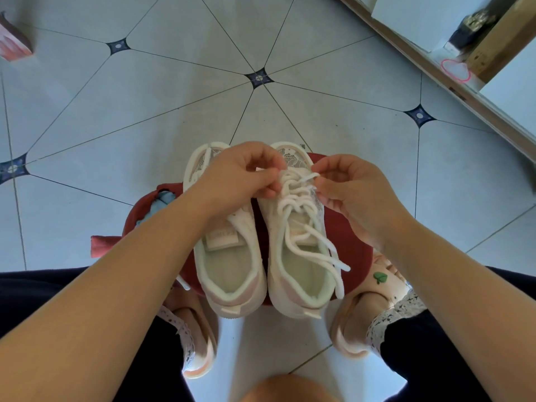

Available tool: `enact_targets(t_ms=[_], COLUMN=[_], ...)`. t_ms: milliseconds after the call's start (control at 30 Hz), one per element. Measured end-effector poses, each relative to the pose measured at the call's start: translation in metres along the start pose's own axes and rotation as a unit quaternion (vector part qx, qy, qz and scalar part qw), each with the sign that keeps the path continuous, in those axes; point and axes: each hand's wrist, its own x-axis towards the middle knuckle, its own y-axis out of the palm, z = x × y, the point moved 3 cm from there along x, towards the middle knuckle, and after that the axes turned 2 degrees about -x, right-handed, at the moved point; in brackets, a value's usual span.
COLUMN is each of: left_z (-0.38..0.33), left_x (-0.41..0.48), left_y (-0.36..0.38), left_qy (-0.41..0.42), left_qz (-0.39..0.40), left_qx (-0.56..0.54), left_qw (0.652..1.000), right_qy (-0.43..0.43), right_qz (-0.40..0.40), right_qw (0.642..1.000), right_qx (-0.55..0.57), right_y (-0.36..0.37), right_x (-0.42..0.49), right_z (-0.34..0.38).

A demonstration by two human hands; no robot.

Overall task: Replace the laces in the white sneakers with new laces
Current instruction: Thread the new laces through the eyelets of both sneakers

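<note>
Hands meet over a pair of white sneakers that a seated person has set side by side on a red stool [352,242], toes pointing away from them. The left hand [240,177] is curled, thumb and fingertips pinching a strand of thick white lace [293,198]. The right hand [351,190] is curled too, pinching the lace's tip just across from the left fingertips. Both pinches sit at the toe end of the lacing on the right-hand sneaker [295,285].

From under the fingers, the lace runs loosely back toward the person in slack crossings, and its loose ends spill over the shoe's side. Beneath the left wrist, the left-hand sneaker [229,271] shows an open tongue with no lacing that I can make out. One loose lace end [183,283] lies beside its heel.

I cannot tell whether the lace between the fingers is old or new. My guess is that the job is nearer its beginning or middle than its end. One shoe looks unlaced, the other is still being worked at the toe eyelets, and neither is tied.
</note>
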Motion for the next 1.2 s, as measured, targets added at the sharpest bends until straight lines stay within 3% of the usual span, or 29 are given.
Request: enact_targets(t_ms=[233,533,700,767,933,1033,1200], left_z=[0.004,-0.006,-0.010,-0.010,0.000,0.005,0.003], left_x=[0.001,-0.003,-0.003,-0.003,-0.005,-0.006,-0.003], left_y=[0.004,0.009,0.016,0.014,0.009,0.007,0.007], left_qy=[-0.019,0.054,0.060,0.047,0.007,-0.012,-0.047], left_qz=[-0.043,-0.048,-0.046,-0.045,-0.092,-0.104,-0.072], left_qx=[0.098,0.209,0.397,0.380,0.182,0.105,0.072], left_qw=[0.994,0.975,0.915,0.923,0.979,0.989,0.994], right_qy=[0.023,0.030,0.035,0.031,0.024,0.012,-0.005], right_qz=[0.062,0.095,0.105,0.102,0.056,0.039,0.041], right_qw=[0.996,0.987,0.987,0.988,0.996,0.999,0.999], right_qx=[0.053,0.128,0.116,0.110,0.064,0.022,-0.007], right_y=[0.003,-0.001,-0.001,-0.001,-0.002,0.000,0.003], right_x=[-0.001,-0.002,0.000,0.000,0.002,0.001,-0.001], right_z=[0.002,-0.001,-0.002,0.000,-0.004,-0.004,-0.002])
